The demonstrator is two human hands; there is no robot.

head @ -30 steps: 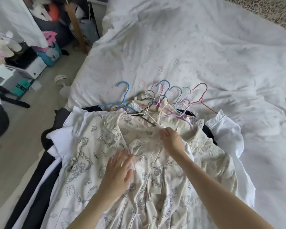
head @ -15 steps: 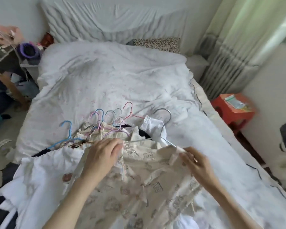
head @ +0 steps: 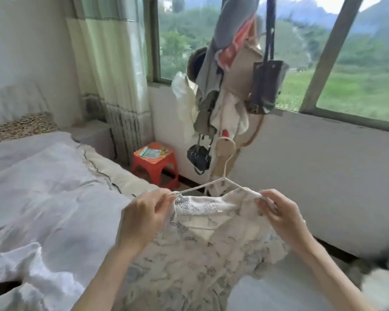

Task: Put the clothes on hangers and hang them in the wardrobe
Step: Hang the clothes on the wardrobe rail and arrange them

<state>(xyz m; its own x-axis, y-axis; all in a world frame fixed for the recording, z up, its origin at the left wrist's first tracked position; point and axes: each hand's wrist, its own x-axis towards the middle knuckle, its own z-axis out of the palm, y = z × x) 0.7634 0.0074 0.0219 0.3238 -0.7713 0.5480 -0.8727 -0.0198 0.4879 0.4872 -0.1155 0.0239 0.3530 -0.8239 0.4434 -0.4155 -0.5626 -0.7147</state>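
Holding a thin white wire hanger (head: 220,179) up between both hands, I see one head view. Its hook curves upward above my hands, and its two slim arms slope down to either side. A soft cream shirt (head: 202,250) with a grey sketch-like print drapes from it, open collar just below the hanger's neck, cloth falling in loose folds between my forearms.

My left hand (head: 144,217) has fingers curled, thumb and forefinger pinching the hanger's left end where the shirt shoulder meets it. My right hand (head: 279,214) is curled too, fingertips gripping the right shoulder fabric over the hanger's other end. Both wrists are raised, forearms converging from below.

Left of my left hand lies a rumpled white quilted bed (head: 43,187), with crumpled white garments (head: 32,270) below that hand. Beyond the hands stands a glossy red plastic stool (head: 155,164), and above them a rack of hanging clothes and bags (head: 229,75) before the window.
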